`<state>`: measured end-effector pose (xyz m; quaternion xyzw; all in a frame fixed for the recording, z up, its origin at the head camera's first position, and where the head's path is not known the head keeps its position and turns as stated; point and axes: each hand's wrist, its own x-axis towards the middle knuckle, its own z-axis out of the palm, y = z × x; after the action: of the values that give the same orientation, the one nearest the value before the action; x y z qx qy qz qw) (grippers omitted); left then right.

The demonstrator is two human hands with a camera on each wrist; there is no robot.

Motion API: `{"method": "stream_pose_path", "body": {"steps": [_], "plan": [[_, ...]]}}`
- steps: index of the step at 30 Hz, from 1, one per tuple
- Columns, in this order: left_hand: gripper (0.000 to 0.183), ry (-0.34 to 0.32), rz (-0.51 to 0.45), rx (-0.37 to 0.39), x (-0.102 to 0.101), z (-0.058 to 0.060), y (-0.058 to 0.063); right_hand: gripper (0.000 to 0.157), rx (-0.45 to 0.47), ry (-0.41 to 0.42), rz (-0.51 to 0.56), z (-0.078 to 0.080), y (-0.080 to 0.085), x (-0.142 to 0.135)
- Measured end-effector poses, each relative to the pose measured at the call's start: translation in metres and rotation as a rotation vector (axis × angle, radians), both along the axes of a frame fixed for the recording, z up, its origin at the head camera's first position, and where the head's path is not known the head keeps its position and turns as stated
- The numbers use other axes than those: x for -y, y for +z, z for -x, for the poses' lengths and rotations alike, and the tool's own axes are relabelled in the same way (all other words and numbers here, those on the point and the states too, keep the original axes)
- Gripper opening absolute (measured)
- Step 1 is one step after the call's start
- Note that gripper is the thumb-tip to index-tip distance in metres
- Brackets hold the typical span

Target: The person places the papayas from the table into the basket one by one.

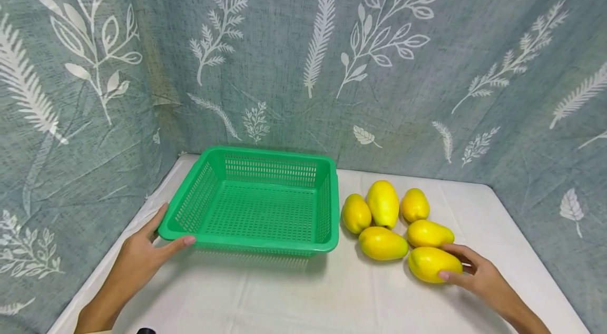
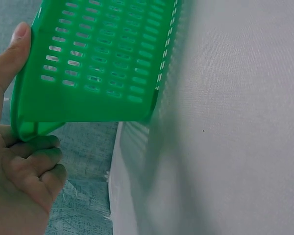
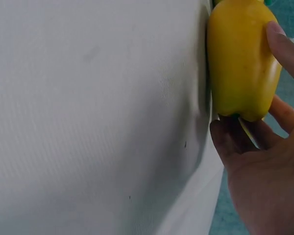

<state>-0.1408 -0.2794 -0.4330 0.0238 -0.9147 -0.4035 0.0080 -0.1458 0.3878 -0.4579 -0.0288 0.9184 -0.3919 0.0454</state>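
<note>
A green plastic basket (image 1: 265, 213) with slotted walls sits at the left of the white table and holds nothing. My left hand (image 1: 139, 255) grips its near left corner, thumb over the rim and fingers curled under the rim's edge, as the left wrist view shows. On the right, my right hand (image 1: 483, 273) holds the nearest yellow mango-shaped fruit (image 1: 429, 264) by its right end. In the right wrist view the thumb lies on that fruit's side and the fingers reach round its end. Several similar yellow fruits (image 1: 383, 243) lie grouped just beyond it.
The table's white cloth (image 1: 284, 297) spreads in front of the basket and fruits. Grey-green leaf-printed curtains (image 1: 284, 60) stand behind and at both sides. A small black object (image 1: 146, 331) shows at the bottom edge, left of centre.
</note>
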Motion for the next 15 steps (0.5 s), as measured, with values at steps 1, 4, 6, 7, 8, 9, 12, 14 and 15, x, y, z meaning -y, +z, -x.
{"method": "stream_pose_path", "body": {"steps": [1,4,6,7,8,9,12,14,15], "plan": [[0.105,-0.002,-0.003,-0.001,0.0,0.0,0.0,0.062,0.008,-0.002,-0.009,0.0,-0.001,0.001],[0.105,-0.005,-0.015,-0.011,0.0,-0.001,0.0,0.068,0.041,-0.001,-0.054,-0.001,-0.001,0.006],[0.105,-0.009,-0.028,-0.017,0.0,-0.001,-0.001,0.072,0.063,-0.004,-0.079,-0.001,-0.002,0.008],[0.105,-0.01,-0.032,-0.019,0.0,-0.001,-0.001,0.073,0.068,-0.001,-0.09,-0.001,-0.001,0.01],[0.104,-0.01,-0.038,-0.019,0.0,-0.001,-0.002,0.075,0.071,0.002,-0.097,-0.001,-0.001,0.011],[0.104,-0.009,-0.042,-0.017,0.0,-0.001,-0.002,0.076,0.073,-0.001,-0.1,-0.001,-0.001,0.012],[0.104,-0.005,-0.053,-0.008,0.001,-0.001,-0.003,0.076,0.058,0.007,-0.094,-0.002,-0.003,0.014],[0.104,-0.004,-0.055,-0.005,0.001,-0.001,-0.003,0.075,0.046,0.008,-0.09,-0.003,-0.004,0.014],[0.104,-0.005,-0.056,-0.009,0.001,-0.001,-0.003,0.075,0.04,0.008,-0.09,-0.003,-0.005,0.015]]}}
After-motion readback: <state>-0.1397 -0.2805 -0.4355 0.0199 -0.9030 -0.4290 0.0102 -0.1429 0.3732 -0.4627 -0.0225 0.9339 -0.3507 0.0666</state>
